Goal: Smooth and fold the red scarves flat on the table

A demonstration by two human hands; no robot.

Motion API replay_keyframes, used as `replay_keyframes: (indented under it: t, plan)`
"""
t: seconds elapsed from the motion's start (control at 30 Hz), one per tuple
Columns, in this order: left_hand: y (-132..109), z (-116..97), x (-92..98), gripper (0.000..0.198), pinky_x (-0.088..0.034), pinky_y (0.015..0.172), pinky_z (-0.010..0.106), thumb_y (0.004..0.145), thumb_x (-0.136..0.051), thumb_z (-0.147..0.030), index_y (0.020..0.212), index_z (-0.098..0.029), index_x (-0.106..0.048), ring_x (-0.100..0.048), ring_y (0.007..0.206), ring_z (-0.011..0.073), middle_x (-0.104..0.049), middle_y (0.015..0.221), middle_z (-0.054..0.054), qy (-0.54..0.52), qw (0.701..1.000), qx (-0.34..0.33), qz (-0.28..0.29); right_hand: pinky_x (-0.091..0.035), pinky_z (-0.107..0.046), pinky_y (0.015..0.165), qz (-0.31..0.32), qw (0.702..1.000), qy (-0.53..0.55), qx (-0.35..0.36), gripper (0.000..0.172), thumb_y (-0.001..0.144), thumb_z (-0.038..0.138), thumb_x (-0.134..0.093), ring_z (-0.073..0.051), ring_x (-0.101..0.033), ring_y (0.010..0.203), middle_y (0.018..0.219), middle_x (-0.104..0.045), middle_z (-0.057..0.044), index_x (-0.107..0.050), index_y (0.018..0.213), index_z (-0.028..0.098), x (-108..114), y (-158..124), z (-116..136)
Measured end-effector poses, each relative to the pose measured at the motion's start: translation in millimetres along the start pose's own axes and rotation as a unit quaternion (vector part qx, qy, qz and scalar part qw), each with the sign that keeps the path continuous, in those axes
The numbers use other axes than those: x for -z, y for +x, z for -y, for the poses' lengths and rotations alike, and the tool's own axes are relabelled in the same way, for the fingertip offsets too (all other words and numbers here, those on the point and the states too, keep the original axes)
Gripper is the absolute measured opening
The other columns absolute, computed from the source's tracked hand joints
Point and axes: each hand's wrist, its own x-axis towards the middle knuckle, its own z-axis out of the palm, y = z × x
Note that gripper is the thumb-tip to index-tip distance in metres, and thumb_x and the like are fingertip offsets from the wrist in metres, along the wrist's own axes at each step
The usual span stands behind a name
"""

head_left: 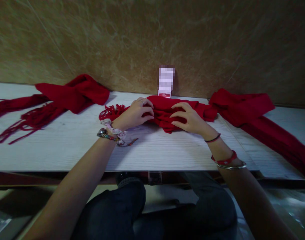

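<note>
In the head view, a red scarf (163, 115) lies bunched in folds on the white wood-grain table, its fringe (112, 111) poking out at the left. Resting on the scarf's left part is my left hand (136, 114), fingers bent and apart, the thumb separate from the index finger. My right hand (188, 119) touches the folds from the other side with its fingers spread. A short stretch of ruffled cloth shows between the two hands. Neither hand visibly pinches the fabric, though the fingertips partly sink into the folds.
Another red fringed scarf (79, 93) lies looped at the left, and a third red scarf (244, 108) at the right. A phone-like object (165, 80), partly blurred, leans on the brown marbled wall (117, 43). The table's (167, 156) front edge runs above the person's legs.
</note>
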Motion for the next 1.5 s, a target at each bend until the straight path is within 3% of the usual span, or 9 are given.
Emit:
replay_keyframes:
  t: [0.3, 0.4, 0.57, 0.63, 0.73, 0.87, 1.03, 1.27, 1.5]
  plan:
    - [0.1, -1.8, -0.6, 0.010, -0.036, 0.092, 0.040, 0.077, -0.061, -0.028, 0.077, -0.019, -0.065, -0.045, 0.103, 0.0217, -0.052, 0.105, 0.005, 0.007, 1.000, -0.018, -0.012, -0.042, -0.043, 0.089, -0.048, 0.999, 0.001, -0.009, 0.009, 0.078, 0.017, -0.057, -0.021, -0.052, 0.098, 0.099, -0.056, -0.006, -0.062, 0.072, 0.020, -4.1, 1.4, -6.2]
    - [0.2, -5.5, 3.3, 0.011, -0.038, 0.091, 0.039, 0.081, -0.055, -0.026, 0.075, -0.019, -0.062, -0.046, 0.102, 0.0202, -0.053, 0.102, 0.004, 0.003, 0.997, -0.001, -0.077, -0.044, -0.042, 0.085, -0.113, 0.993, 0.000, -0.030, 0.010, 0.079, 0.017, -0.055, -0.020, -0.054, 0.092, 0.094, -0.055, -0.004, -0.060, 0.072, 0.021, 2.0, 1.3, -6.6]
    - [0.1, -10.2, 20.9, 0.010, -0.042, 0.086, 0.034, 0.084, -0.050, -0.029, 0.079, -0.021, -0.054, -0.049, 0.093, 0.0165, -0.052, 0.096, 0.003, -0.047, 0.963, 0.065, -0.257, -0.046, -0.043, 0.079, -0.312, 0.945, -0.026, -0.094, 0.009, 0.083, 0.029, -0.052, -0.022, -0.052, 0.091, 0.091, -0.051, -0.005, -0.058, 0.078, 0.023, 22.4, -1.5, -16.1]
    - [-0.2, -4.6, 22.9, 0.011, -0.043, 0.085, 0.033, 0.085, -0.047, -0.030, 0.080, -0.021, -0.050, -0.049, 0.092, 0.0153, -0.052, 0.093, 0.002, -0.107, 0.954, 0.076, -0.269, -0.047, -0.041, 0.078, -0.337, 0.934, -0.032, -0.112, 0.012, 0.084, 0.032, -0.050, -0.022, -0.052, 0.091, 0.091, -0.050, -0.006, -0.057, 0.079, 0.024, 23.5, -3.6, -24.3]
    - [-2.1, 11.0, 12.8, 0.007, -0.045, 0.080, 0.034, 0.081, -0.048, -0.025, 0.080, -0.019, -0.050, -0.050, 0.089, 0.0170, -0.052, 0.089, 0.003, -0.117, 0.970, 0.109, -0.183, -0.048, -0.040, 0.076, -0.269, 0.952, -0.047, -0.135, 0.010, 0.082, 0.029, -0.052, -0.021, -0.053, 0.086, 0.086, -0.051, -0.006, -0.057, 0.076, 0.022, 10.9, -7.9, -39.4]
    - [-4.8, 21.7, -8.1, 0.014, -0.044, 0.080, 0.039, 0.070, -0.046, -0.009, 0.073, -0.017, -0.057, -0.050, 0.084, 0.0206, -0.051, 0.086, 0.006, 0.031, 0.988, 0.145, -0.051, -0.048, -0.042, 0.076, -0.119, 0.979, -0.070, -0.151, 0.007, 0.075, 0.022, -0.058, -0.020, -0.054, 0.080, 0.082, -0.050, -0.004, -0.059, 0.068, 0.020, -8.2, -12.3, -49.0]
    - [-2.7, 4.8, -4.5, 0.031, -0.039, 0.094, 0.039, 0.070, -0.040, -0.004, 0.090, -0.017, -0.059, -0.045, 0.106, 0.0213, -0.046, 0.108, 0.008, 0.010, 0.995, 0.070, -0.065, -0.041, -0.047, 0.090, -0.137, 0.986, -0.038, -0.092, 0.015, 0.077, 0.021, -0.056, -0.023, -0.050, 0.102, 0.104, -0.051, -0.007, -0.062, 0.091, 0.022, -1.0, -5.4, -22.7]
    - [-4.1, -9.3, 6.0, 0.020, -0.027, 0.104, 0.044, 0.076, -0.052, -0.019, 0.094, -0.021, -0.063, -0.031, 0.122, 0.0242, -0.032, 0.129, 0.006, 0.001, 0.998, 0.026, -0.064, -0.030, -0.053, 0.099, 0.021, 0.999, -0.038, 0.027, 0.019, 0.073, 0.034, -0.064, -0.026, -0.041, 0.117, 0.117, -0.050, -0.009, -0.066, 0.088, 0.022, -14.6, 0.9, 2.5]
    - [-1.5, -10.3, 1.8, 0.010, -0.027, 0.103, 0.048, 0.076, -0.064, -0.029, 0.079, -0.021, -0.070, -0.029, 0.122, 0.0272, -0.043, 0.128, 0.005, 0.036, 0.997, -0.058, -0.039, -0.039, -0.047, 0.094, -0.048, 0.998, -0.031, 0.007, 0.009, 0.078, 0.023, -0.059, -0.022, -0.049, 0.106, 0.106, -0.056, -0.006, -0.067, 0.074, 0.023, -14.5, 4.7, 0.3]
